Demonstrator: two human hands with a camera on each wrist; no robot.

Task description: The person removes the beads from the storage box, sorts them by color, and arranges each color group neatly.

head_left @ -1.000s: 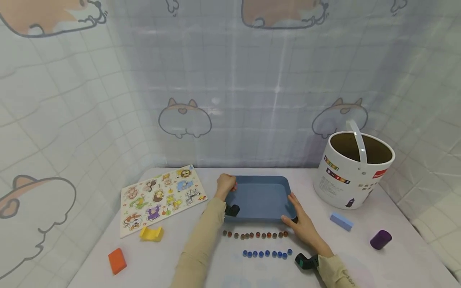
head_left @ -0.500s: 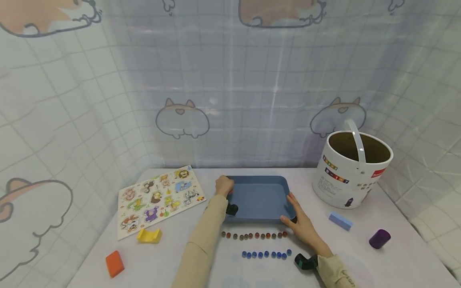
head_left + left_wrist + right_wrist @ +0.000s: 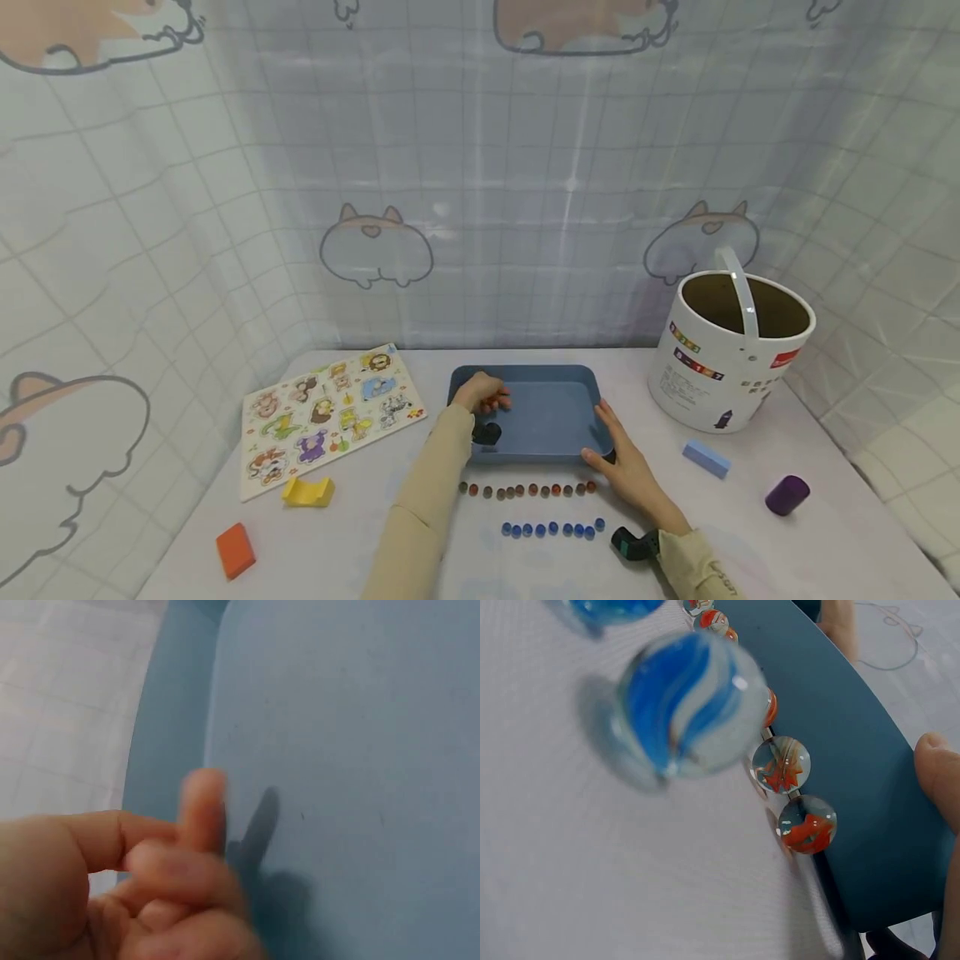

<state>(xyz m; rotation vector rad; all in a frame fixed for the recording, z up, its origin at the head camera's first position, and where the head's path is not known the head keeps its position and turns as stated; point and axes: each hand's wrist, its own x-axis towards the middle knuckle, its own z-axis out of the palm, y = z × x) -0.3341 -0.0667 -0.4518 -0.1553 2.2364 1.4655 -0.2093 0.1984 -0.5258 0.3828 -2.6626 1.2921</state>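
A blue-grey tray (image 3: 547, 417) stands at the middle of the table. My left hand (image 3: 483, 394) hovers over its left part, fingers loosely bent. In the left wrist view the blurred fingers (image 3: 202, 814) are just inside the tray's left wall, and I see nothing held. My right hand (image 3: 633, 479) lies at the front right corner with fairly straight fingers along the side. Its thumb (image 3: 935, 761) touches the rim in the right wrist view. In front of the tray runs a row of orange-red marbles (image 3: 533, 490); nearer me lies a row of blue marbles (image 3: 552, 528).
An animal puzzle board (image 3: 330, 421), a yellow block (image 3: 308, 492) and an orange block (image 3: 236, 552) lie to the left. On the right are a white bucket (image 3: 697, 375) with a handle, a light blue block (image 3: 707, 459) and a purple cylinder (image 3: 787, 495). A patterned curtain (image 3: 525, 250) closes the back.
My left hand has moved from the tray's left rim to over its inside, its fist loosening. The right hand stays at the corner. The head view has shifted slightly.
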